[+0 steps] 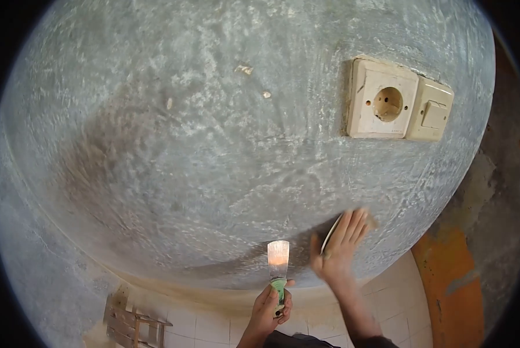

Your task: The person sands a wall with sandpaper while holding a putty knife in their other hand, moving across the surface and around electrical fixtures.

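My left hand (270, 307) grips the green handle of a putty knife (278, 268), its fingers wrapped round it. The knife's broad metal blade points up and catches bright light in front of the wall. To the right, my right hand (342, 246) presses what looks like a sheet of sandpaper (330, 235) against the grey wall (213, 174). Only the sheet's pale curved edge shows beside the thumb; the palm hides most of it. This hand is slightly blurred.
A cream wall socket (384, 100) and a light switch (431, 110) are mounted at the upper right. Small chips (266, 94) mark the wall. At the lower left stands a wooden stool (133, 327) on pale floor tiles (210, 329). An orange painted patch (454, 284) lies at the right.
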`<state>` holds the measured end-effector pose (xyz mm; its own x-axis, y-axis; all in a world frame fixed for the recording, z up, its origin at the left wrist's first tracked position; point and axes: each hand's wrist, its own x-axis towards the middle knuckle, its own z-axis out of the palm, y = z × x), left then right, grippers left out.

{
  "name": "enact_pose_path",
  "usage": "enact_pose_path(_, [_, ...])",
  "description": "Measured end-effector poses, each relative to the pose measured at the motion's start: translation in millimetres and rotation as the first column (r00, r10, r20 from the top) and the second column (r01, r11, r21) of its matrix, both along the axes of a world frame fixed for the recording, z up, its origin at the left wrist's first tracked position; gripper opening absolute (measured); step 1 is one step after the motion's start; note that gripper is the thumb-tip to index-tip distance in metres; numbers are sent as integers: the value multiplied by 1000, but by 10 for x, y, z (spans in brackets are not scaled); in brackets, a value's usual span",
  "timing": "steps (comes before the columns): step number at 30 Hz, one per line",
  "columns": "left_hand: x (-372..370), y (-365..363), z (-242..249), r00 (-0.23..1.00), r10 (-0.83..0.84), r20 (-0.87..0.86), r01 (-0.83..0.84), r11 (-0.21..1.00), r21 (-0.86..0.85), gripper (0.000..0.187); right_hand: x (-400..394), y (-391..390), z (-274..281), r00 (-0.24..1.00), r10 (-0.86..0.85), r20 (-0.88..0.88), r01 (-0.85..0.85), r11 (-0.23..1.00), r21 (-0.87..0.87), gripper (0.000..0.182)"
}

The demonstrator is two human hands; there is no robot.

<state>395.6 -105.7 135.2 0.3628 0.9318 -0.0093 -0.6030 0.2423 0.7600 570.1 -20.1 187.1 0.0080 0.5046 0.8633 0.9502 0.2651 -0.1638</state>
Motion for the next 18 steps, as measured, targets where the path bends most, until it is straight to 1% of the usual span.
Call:
enact_pose_path(2, [28, -52, 16, 997, 67, -30, -68, 997, -35, 50, -102, -79, -701, 999, 35, -30, -38, 993, -111, 80])
enact_pose_path(3, [23, -90, -4, 996, 83, -35, -84, 996, -40, 50, -144, -146, -935, 998, 51, -35, -54, 992, -116, 80])
enact_pose_path(5, [-2, -138, -50, 993, 80, 86, -76, 996, -51, 45, -245, -231, -1039, 991, 94, -97, -118, 954, -277, 81])
enact_pose_path(6, [-19, -156, -68, 992, 93, 82, -89, 995, -50, 45, -221, -190, -1054, 989, 107, -101, -131, 952, -275, 81])
enact_pose_path(8, [-44, -209, -106, 986, 116, 118, -105, 989, -100, 46, -183, -130, -436, 990, 114, -82, -133, 954, -269, 80])
enact_pose_path(10, [-61, -215, -159, 984, 139, 109, -123, 983, -138, 47, -158, -54, 68, 990, 139, 4, -137, 985, -100, 83])
enact_pose_path(11, [-76, -228, -172, 982, 153, 107, -133, 976, -171, 48, -188, -48, 181, 989, 146, 2, -145, 984, -104, 83])
enact_pose_path(13, [-110, -245, -152, 981, 161, 107, -140, 974, -179, 49, -273, -17, 336, 993, 119, -20, -120, 990, -76, 83])
enact_pose_path(14, [-134, -247, -145, 981, 161, 105, -140, 972, -187, 50, -310, -14, 247, 992, 126, -16, -127, 989, -72, 83])
enact_pose_path(15, [-163, -234, -146, 979, 170, 110, -148, 972, -182, 50, -354, -12, 20, 990, 138, 14, -135, 983, -123, 82])
enact_pose_path(18, [-315, -224, -158, 975, 197, 104, -180, 972, -154, 51, -506, -87, -875, 978, 195, 79, -161, 934, -320, 80])
